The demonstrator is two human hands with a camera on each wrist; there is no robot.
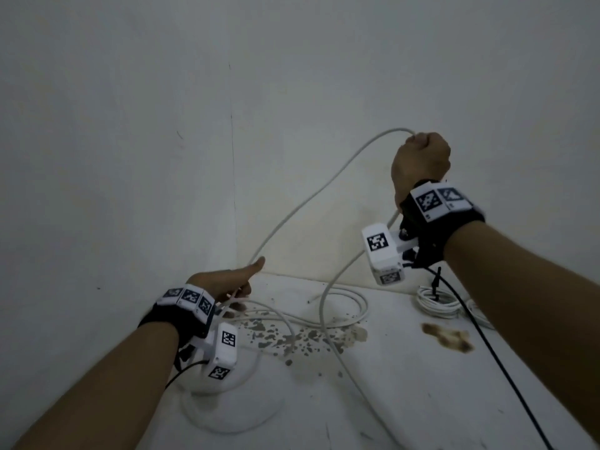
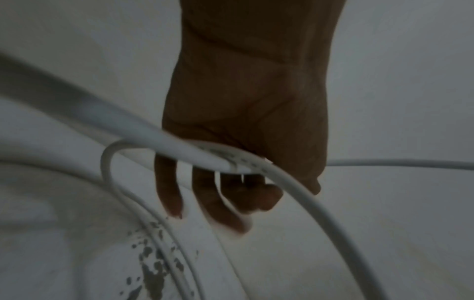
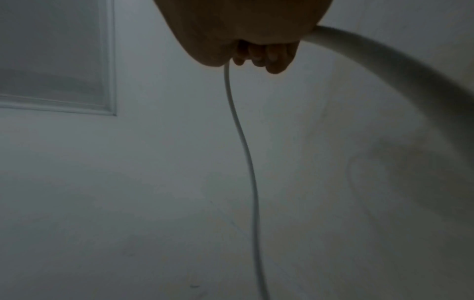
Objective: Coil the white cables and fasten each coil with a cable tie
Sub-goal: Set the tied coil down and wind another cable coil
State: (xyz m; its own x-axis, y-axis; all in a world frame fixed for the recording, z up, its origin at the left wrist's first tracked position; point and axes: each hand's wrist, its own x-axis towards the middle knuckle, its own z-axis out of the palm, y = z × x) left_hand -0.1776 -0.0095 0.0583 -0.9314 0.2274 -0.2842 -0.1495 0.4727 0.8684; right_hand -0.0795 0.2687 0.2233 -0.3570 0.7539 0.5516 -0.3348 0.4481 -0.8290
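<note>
The right hand (image 1: pixel 420 164) is raised at right, gripping the cable (image 1: pixel 302 203), which slopes down-left to the left hand (image 1: pixel 224 284) low above the table (image 1: pixel 389 368); a coiled bundle (image 1: pixel 438 302) lies far right.

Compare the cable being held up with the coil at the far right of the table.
The held cable runs loose in open curves from the left hand to the raised right hand; the far-right coil lies bundled on the table, untouched. Both are white.
</note>
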